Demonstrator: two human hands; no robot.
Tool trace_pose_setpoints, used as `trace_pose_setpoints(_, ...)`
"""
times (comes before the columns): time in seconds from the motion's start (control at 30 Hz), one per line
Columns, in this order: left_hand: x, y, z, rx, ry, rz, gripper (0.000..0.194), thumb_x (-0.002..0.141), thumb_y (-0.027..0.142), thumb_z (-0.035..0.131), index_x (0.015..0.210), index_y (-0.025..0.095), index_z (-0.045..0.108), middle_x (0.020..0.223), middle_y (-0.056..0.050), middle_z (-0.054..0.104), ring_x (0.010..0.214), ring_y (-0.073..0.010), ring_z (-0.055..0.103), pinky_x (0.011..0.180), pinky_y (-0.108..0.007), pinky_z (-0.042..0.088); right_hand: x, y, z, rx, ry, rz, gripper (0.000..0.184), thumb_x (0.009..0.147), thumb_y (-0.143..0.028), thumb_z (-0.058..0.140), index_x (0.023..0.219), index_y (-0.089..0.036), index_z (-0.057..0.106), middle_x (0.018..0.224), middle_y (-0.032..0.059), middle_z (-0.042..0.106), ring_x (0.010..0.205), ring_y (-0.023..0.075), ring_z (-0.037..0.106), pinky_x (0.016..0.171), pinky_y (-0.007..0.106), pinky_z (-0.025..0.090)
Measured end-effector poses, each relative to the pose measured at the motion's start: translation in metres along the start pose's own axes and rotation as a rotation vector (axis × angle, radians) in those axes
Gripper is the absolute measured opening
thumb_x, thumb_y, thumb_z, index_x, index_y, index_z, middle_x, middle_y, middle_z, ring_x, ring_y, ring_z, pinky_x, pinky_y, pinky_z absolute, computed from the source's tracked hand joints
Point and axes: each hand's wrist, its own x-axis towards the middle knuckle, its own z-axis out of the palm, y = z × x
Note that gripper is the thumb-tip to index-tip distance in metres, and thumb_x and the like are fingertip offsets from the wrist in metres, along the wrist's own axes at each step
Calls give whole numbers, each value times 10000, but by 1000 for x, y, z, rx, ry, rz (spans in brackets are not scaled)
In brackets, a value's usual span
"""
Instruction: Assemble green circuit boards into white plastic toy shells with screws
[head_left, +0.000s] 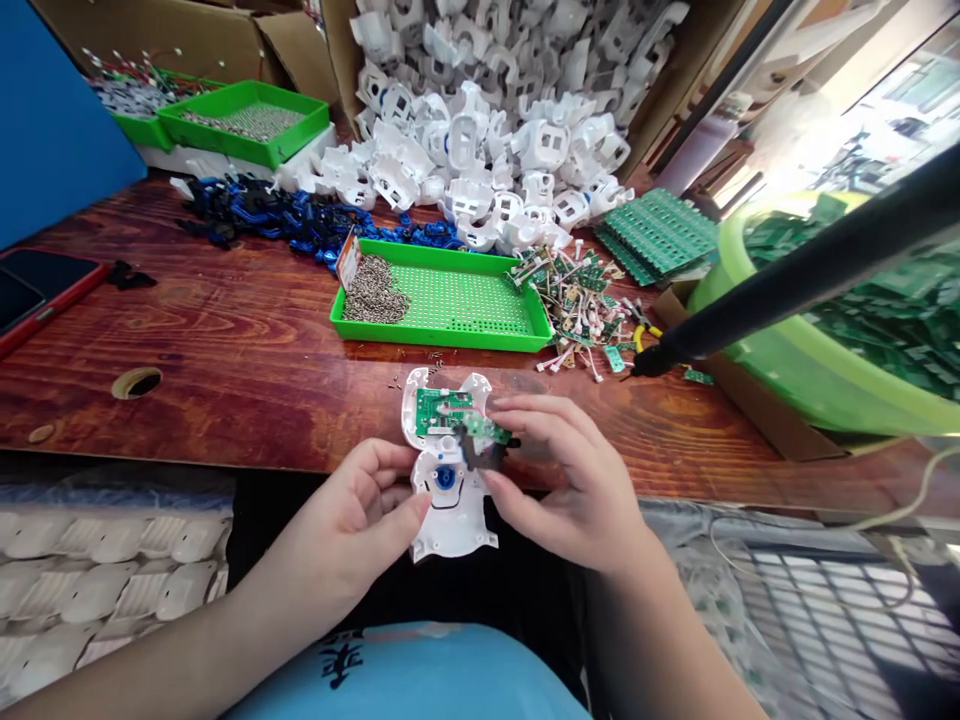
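Note:
I hold a white plastic shell [452, 520] over the table's front edge. A green circuit board [437, 408] sits in its upper part and a blue round part [445, 478] in its middle. My left hand [352, 525] grips the shell's left side with thumb and fingers. My right hand [566, 470] pinches a small green board with a black part [484, 440] against the shell's right side.
A green tray [450, 300] with small screws lies just beyond the shell. Behind it are a pile of white shells [487, 130], blue parts [277, 215], wired boards [577, 300], a basin of boards [862, 330], a black tool [787, 290], and a phone [34, 290] at left.

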Motion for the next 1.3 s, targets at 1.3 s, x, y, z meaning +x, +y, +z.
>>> trace_pose_setpoints(1.3, -28, -17, -2, 137, -24, 257, 477, 935, 208, 485, 1370, 350, 352, 1396, 54, 513, 1305, -117, 432, 1071, -186, 361, -18, -63, 11, -279, -289, -166, 314, 862, -222, 593, 1160, -133, 635, 1210, 100, 631, 1183, 285, 534, 1005, 435, 493)
